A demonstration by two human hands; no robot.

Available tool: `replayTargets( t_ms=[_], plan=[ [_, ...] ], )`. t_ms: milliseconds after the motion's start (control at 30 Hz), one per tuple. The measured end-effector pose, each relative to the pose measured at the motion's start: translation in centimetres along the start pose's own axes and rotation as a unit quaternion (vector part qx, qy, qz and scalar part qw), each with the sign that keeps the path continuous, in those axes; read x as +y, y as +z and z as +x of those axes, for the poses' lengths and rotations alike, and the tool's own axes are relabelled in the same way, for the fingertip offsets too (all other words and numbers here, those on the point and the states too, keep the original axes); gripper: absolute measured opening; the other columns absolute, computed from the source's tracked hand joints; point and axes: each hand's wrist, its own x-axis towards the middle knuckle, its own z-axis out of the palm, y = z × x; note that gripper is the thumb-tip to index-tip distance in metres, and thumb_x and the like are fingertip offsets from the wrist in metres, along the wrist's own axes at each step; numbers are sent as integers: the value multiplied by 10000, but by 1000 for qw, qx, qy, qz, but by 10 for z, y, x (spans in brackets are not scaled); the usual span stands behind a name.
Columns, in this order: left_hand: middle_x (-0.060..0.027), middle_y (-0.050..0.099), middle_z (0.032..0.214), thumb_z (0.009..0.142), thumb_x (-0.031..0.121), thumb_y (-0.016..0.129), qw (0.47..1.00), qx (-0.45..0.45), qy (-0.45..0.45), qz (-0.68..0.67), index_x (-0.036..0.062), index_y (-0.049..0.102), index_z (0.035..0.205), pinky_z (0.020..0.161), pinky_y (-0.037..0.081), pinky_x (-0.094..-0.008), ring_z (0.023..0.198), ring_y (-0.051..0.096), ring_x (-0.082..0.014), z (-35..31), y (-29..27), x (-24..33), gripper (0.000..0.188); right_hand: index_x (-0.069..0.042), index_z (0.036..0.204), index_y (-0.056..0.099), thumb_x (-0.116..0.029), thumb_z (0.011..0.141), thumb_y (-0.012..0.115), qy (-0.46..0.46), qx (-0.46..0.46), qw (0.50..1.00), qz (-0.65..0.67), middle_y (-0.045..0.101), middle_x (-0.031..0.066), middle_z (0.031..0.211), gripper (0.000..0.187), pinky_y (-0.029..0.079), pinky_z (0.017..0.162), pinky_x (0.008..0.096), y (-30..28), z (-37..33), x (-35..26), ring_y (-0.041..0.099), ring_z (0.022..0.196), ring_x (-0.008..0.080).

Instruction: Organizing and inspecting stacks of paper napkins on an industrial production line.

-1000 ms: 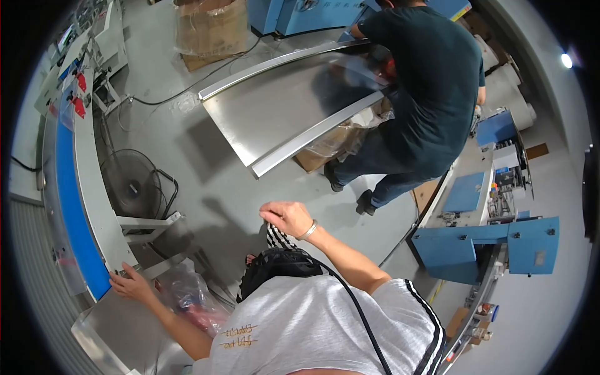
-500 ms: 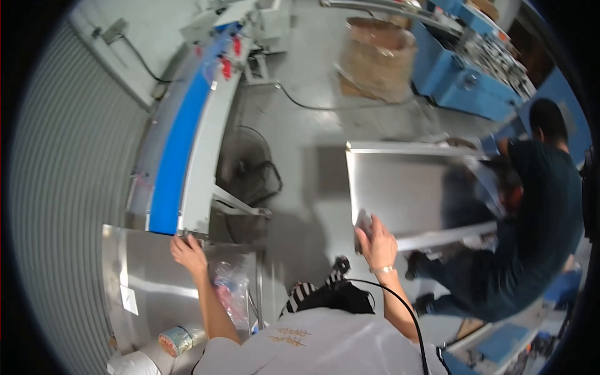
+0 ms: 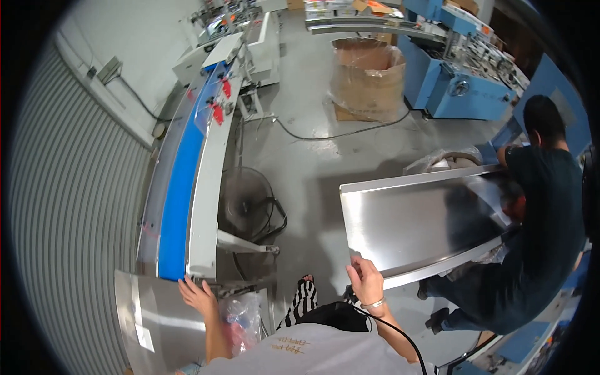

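My left hand (image 3: pixel 199 297) is open, fingers spread, at the near end of a conveyor with a blue belt (image 3: pixel 175 209). Its fingertips lie by the belt's end, where a shiny sheet-metal tray (image 3: pixel 172 315) adjoins it; whether they press on either is unclear. My right hand (image 3: pixel 367 282), with a bracelet at the wrist, is loosely bent beside the near left corner of a stainless-steel table (image 3: pixel 412 215). Its thumb stands apart from the fingers and nothing shows in it.
A co-worker in dark clothes (image 3: pixel 537 219) bends over the steel table's right end. A floor fan (image 3: pixel 247 203) stands beside the conveyor. Further off are a large cardboard box (image 3: pixel 365 94) with a plastic liner and a blue machine (image 3: pixel 469 94). A cable (image 3: pixel 340 134) crosses the floor.
My view has tilted up, so the conveyor and steel table sit lower in it. Both hands stay near the same edges. My right hand's fingers have bent more.
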Motion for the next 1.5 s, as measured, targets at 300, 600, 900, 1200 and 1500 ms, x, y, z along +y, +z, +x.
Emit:
replayTargets(
  t_ms=[300,600,900,1200,1500],
  plan=[
    [-246,354,1366,874,234,588,881,16,216,-420,-11,425,1300,1024,275,-493,1261,338,-400,84,8,218,518,-74,914,653,-181,847,634,-17,164,985,-56,665,93,843,128,508,602,349,27,2,1,642,705,273],
    [-184,429,1343,871,229,573,611,-75,453,-644,8,506,1238,999,301,-476,1246,396,-351,36,-72,375,434,-37,1032,575,-27,785,611,-43,274,948,-159,621,98,885,250,440,763,372,23,-3,-2,575,800,282],
    [-210,436,1316,895,238,548,632,-92,418,-646,0,481,1251,1003,306,-474,1237,403,-358,31,-69,381,434,-66,1056,585,-135,837,635,31,292,951,-101,642,80,790,235,501,603,338,29,-12,3,611,636,229],
    [-181,544,1167,848,171,593,479,-145,486,-717,-15,609,1049,908,425,-420,1061,521,-351,-5,-104,329,275,-56,1018,595,-77,782,645,-55,318,939,-117,632,94,846,242,475,663,349,27,-21,0,599,743,269],
    [-176,597,1058,851,150,604,479,-229,460,-712,-19,621,1014,814,468,-394,941,575,-341,8,-99,295,236,-84,995,610,-130,779,673,-32,311,929,-198,631,46,825,230,432,683,332,40,-16,-3,594,756,228]
  ],
)
